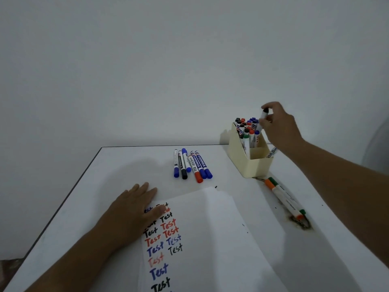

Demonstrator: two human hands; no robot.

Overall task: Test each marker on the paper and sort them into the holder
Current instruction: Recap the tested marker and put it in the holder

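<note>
A cream holder (255, 165) stands at the table's back right, its rear compartment packed with several capped markers. My right hand (280, 125) is over that compartment, fingers closed on a black-capped marker (263, 118) held upright with its lower end among the others. My left hand (136, 209) lies flat, fingers spread, on the top left corner of the white paper (210, 228), which carries rows of "Test" in black, red and blue. Several loose markers (191, 164) lie side by side behind the paper.
An orange-capped and a green-capped marker (284, 194) lie together right of the paper, beside a dark stain (303, 224) on the table. Another marker (271, 152) lies behind the holder. The white table's left edge (63, 199) runs diagonally; a plain wall stands behind.
</note>
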